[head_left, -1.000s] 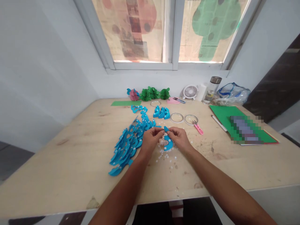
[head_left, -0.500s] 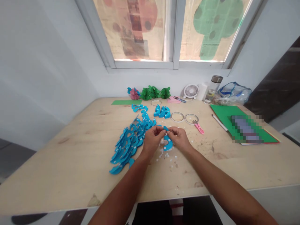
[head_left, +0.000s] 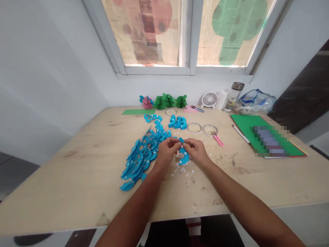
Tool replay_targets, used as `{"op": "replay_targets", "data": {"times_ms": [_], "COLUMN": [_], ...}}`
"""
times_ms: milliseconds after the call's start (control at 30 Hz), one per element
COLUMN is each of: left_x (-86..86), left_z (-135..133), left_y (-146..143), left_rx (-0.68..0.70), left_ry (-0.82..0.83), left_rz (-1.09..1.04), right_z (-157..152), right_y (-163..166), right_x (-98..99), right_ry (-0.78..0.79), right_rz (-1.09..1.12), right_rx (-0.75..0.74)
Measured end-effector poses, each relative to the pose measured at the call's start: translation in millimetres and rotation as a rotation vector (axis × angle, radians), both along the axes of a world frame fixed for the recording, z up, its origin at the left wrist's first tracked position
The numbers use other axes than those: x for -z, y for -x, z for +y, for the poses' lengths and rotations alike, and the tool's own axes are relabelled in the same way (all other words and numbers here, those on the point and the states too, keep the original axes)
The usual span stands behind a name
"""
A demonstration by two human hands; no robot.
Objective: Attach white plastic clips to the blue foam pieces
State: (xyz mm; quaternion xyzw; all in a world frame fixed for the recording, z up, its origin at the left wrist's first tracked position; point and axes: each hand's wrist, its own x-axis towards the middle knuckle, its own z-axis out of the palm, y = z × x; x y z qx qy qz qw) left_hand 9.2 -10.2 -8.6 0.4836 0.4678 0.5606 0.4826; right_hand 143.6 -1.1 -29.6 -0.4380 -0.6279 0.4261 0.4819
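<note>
Between my two hands is a curved blue paper cutout (head_left: 184, 157) with small white squares on it. The fingers of my left hand (head_left: 168, 149) pinch its upper end from the left. From the right, my right hand (head_left: 196, 150) pinches the same end, fingertips close to the left ones. What lies right between the fingertips is hidden. Small white paper bits (head_left: 183, 169) are scattered below the cutout. Left of my left hand spreads a heap of similar blue cutouts (head_left: 141, 154), also dotted with white squares.
Behind my hands lie more blue cutouts (head_left: 177, 122), tape rings (head_left: 194, 128) and pink-handled snips (head_left: 218, 139). Green paper flowers (head_left: 168, 101), a small fan (head_left: 209, 100) and a glass bottle (head_left: 233, 97) line the wall. Green sheets (head_left: 246, 120) and a pen (head_left: 241, 134) are at right.
Hardly anything differs. Both hands stay pinched at the top of the blue cutout, with only a tiny shift of the fingers.
</note>
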Motion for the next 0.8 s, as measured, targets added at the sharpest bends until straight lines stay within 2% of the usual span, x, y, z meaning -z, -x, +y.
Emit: {"op": "replay_targets", "data": {"times_ms": [133, 200, 267, 367, 433, 633, 800], "left_x": [-1.6, -1.8, -0.9, 1.6, 2.6, 1.2, 1.2], "left_z": [-2.1, -2.7, -1.9, 1.2, 2.7, -0.4, 0.0], "left_y": [-0.3, -1.0, -1.4, -0.4, 0.7, -0.8, -0.1], "left_rx": [-0.077, -0.119, -0.075, 0.101, 0.138, 0.150, 0.070], "left_ry": [-0.137, -0.166, -0.096, 0.110, 0.197, 0.200, 0.160], "left_rz": [0.269, 0.341, 0.254, -0.062, -0.172, -0.096, -0.098], "right_z": [-1.7, -1.1, 0.4, 3.4, 5.2, 5.6, 2.3], "right_y": [-0.4, -0.1, 0.2, -0.1, -0.9, -2.5, -1.7], "right_x": [-2.2, -2.2, -1.8, -1.4, -1.1, -1.5, -8.1], "right_ry": [-0.085, -0.065, 0.001, 0.115, 0.163, 0.151, 0.107], "right_rz": [-0.114, -0.090, 0.005, 0.175, 0.234, 0.216, 0.224], "right_rx": [0.042, 0.041, 0.026, 0.043, 0.079, 0.102, 0.074]}}
